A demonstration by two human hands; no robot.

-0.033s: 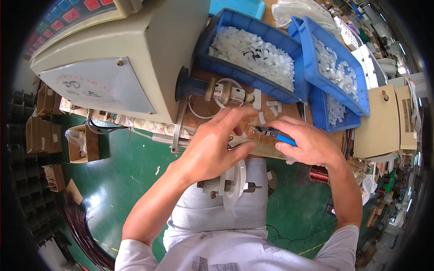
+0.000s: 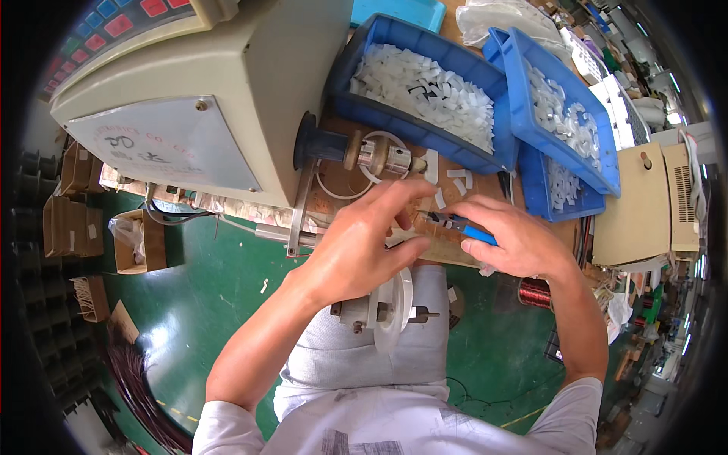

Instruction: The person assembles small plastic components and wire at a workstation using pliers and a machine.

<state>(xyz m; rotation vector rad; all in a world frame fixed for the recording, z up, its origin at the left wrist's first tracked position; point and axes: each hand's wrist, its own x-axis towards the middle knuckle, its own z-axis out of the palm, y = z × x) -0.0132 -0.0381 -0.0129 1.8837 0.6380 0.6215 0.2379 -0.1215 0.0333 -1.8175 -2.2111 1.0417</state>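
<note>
My left hand [image 2: 368, 235] is over the near edge of the bench, its thumb and forefinger apart. The other fingers curl inward, and what lies beneath them is partly hidden. My right hand [image 2: 516, 235] is closed around blue-handled pliers [image 2: 479, 234], their metal jaws pointing left toward my left fingertips. Just beyond my hands, the winding machine's metal spindle [image 2: 385, 158] ends in a pale upright plate [image 2: 431, 167]. Small white plastic pieces [image 2: 459, 182] lie on the bench beside it. Below my left hand, a translucent disc [image 2: 394, 311] sits on a bracket above my lap.
The big beige machine [image 2: 174, 144] stands at left. A blue bin [image 2: 425, 121] full of white pieces is behind the spindle, with stacked blue bins [image 2: 523, 114] at right. A spool of copper-red wire [image 2: 535, 293] is low right. A cardboard box [image 2: 140, 250] stands at left.
My left hand has shifted very slightly. A thin dark bit seen between its thumb and fingers no longer shows there. My right hand and the pliers stay almost still.
</note>
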